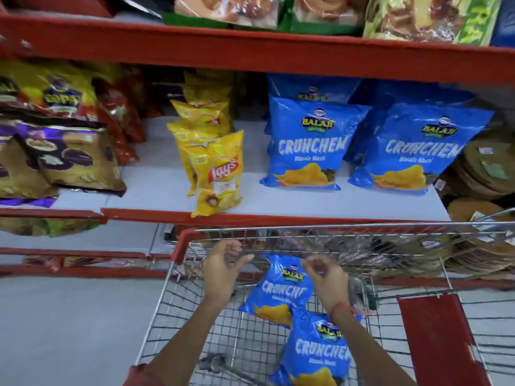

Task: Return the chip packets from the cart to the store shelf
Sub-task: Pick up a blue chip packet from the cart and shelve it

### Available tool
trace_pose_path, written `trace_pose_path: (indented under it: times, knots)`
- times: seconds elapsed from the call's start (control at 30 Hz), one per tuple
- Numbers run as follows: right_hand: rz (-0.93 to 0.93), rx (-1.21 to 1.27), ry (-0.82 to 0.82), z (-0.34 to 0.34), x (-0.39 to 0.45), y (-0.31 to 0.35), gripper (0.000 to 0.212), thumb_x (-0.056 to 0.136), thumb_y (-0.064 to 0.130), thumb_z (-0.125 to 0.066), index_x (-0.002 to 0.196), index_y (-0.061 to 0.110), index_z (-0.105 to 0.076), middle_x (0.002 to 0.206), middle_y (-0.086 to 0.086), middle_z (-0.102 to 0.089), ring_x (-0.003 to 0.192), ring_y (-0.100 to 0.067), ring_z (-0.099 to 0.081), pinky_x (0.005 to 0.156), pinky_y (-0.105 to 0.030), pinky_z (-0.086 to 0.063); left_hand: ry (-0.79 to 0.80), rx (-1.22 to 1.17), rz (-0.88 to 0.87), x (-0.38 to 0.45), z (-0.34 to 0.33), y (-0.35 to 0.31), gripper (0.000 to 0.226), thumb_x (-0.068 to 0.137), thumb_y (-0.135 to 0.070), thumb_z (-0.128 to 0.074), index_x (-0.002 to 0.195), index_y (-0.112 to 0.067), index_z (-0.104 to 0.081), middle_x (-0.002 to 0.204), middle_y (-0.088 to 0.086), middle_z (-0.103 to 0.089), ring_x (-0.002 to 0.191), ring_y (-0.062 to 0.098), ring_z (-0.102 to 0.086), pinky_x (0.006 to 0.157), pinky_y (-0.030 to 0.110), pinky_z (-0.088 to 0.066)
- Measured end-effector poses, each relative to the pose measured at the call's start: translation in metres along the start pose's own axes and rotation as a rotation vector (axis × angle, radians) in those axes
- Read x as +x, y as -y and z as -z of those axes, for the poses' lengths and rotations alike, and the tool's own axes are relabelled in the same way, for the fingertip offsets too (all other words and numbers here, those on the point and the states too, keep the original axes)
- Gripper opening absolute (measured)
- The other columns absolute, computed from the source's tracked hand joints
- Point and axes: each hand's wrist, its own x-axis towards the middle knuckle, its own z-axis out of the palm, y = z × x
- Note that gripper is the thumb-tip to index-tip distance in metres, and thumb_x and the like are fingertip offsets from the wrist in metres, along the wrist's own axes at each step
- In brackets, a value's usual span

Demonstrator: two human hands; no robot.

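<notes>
Two blue Crunchem chip packets are in the wire cart [184,240]. The upper packet [278,291] stands tilted, and my right hand [326,280] pinches its top right corner. My left hand [223,271] hovers just left of that packet, fingers spread and holding nothing. The lower packet [317,355] lies against the cart's near side, partly under my right forearm. On the white middle shelf [156,190] above the cart stand matching blue packets in two rows, one [303,146] in the middle and one [409,154] to the right.
Yellow Lay's packets [214,168] stand in a row left of the blue ones, with gold and purple bags [69,160] at far left. A red shelf edge [250,54] runs overhead. The cart's red flap [434,338] is at the right. Round flatbread packs [485,174] fill the far right.
</notes>
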Motion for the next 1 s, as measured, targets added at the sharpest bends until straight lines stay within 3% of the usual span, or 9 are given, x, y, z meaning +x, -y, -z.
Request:
trace_pose_path:
  times: [0.17,0.3,0.43,0.5,0.57,0.63,0.83,0.93,1.0]
  knots:
    - [-0.283,-0.259,0.157,0.026,0.036,-0.087,0.038,0.073,0.028,-0.081,0.1,0.004,-0.07,0.087,-0.016,-0.075,0.08,-0.025,-0.068,0.061,-0.02,-0.049,0.298,0.194,0.272,0.007,-0.055,0.031,0.053,0.064,-0.017,-0.086,0.11,-0.006,-0.062,0.105,0.012,-0.071,0.1,0.026,-0.067,0.086,0.035,-0.055]
    - [-0.464,-0.194,0.424,0.027,0.07,-0.129,0.077,0.072,0.021,-0.082,0.137,-0.001,-0.046,0.135,-0.017,-0.057,0.125,-0.027,-0.054,0.107,-0.038,-0.044,0.473,0.343,0.445,0.023,-0.096,0.056,0.074,0.067,-0.025,-0.084,0.131,-0.007,-0.05,0.129,0.015,-0.061,0.119,0.029,-0.058,0.101,0.036,-0.048]
    - [-0.548,-0.213,0.62,0.013,0.086,-0.153,0.108,0.063,0.044,-0.083,0.147,0.004,-0.028,0.153,-0.012,-0.037,0.139,-0.028,-0.039,0.112,-0.035,-0.037,0.58,0.421,0.479,0.033,-0.123,0.084,0.056,0.073,-0.006,-0.079,0.119,0.002,-0.049,0.115,0.018,-0.062,0.105,0.026,-0.062,0.094,0.049,-0.052]
    - [-0.636,-0.071,0.629,0.004,0.086,-0.161,0.119,0.05,0.05,-0.086,0.145,0.002,-0.033,0.151,-0.014,-0.04,0.138,-0.03,-0.04,0.113,-0.042,-0.037,0.583,0.431,0.468,0.032,-0.129,0.098,0.049,0.076,0.009,-0.071,0.117,-0.002,-0.047,0.106,0.017,-0.061,0.089,0.019,-0.065,0.076,0.041,-0.059]
    - [-0.562,0.025,0.7,-0.01,0.085,-0.162,0.091,0.068,0.02,-0.084,0.143,0.006,-0.034,0.148,-0.011,-0.044,0.138,-0.029,-0.04,0.111,-0.047,-0.04,0.553,0.402,0.459,0.027,-0.134,0.105,0.065,0.071,0.003,-0.078,0.128,-0.005,-0.048,0.118,0.014,-0.063,0.096,0.018,-0.062,0.071,0.023,-0.054]
    - [-0.51,0.133,0.668,-0.022,0.081,-0.161,0.076,0.074,-0.002,-0.076,0.139,0.008,-0.037,0.141,-0.013,-0.051,0.131,-0.029,-0.047,0.1,-0.038,-0.052,0.477,0.378,0.424,0.019,-0.131,0.106,0.069,0.067,-0.007,-0.083,0.13,-0.01,-0.052,0.118,0.011,-0.067,0.097,0.017,-0.062,0.071,0.019,-0.048]
    - [-0.315,0.122,0.443,-0.015,0.056,-0.127,0.038,0.073,0.02,-0.081,0.106,0.022,-0.062,0.096,0.003,-0.073,0.09,-0.008,-0.069,0.084,-0.017,-0.056,0.314,0.35,0.388,-0.003,-0.103,0.085,0.05,0.069,-0.023,-0.082,0.115,-0.013,-0.066,0.103,0.013,-0.074,0.096,0.031,-0.068,0.081,0.041,-0.055]
    - [-0.207,0.089,0.36,0.0,0.037,-0.099,0.039,0.071,0.029,-0.082,0.106,0.018,-0.069,0.093,0.008,-0.075,0.083,-0.002,-0.069,0.083,-0.024,-0.058,0.253,0.368,0.307,-0.013,-0.082,0.054,0.048,0.067,-0.032,-0.082,0.111,-0.018,-0.069,0.095,0.006,-0.075,0.083,0.022,-0.067,0.061,0.022,-0.05]
    - [-0.206,0.268,0.307,0.011,0.022,-0.081,0.039,0.067,0.019,-0.084,0.104,0.019,-0.071,0.097,0.004,-0.077,0.086,-0.007,-0.073,0.078,-0.026,-0.061,0.209,0.335,0.258,-0.022,-0.068,0.029,0.048,0.067,-0.034,-0.082,0.11,-0.019,-0.07,0.093,0.004,-0.076,0.081,0.021,-0.069,0.065,0.025,-0.054]
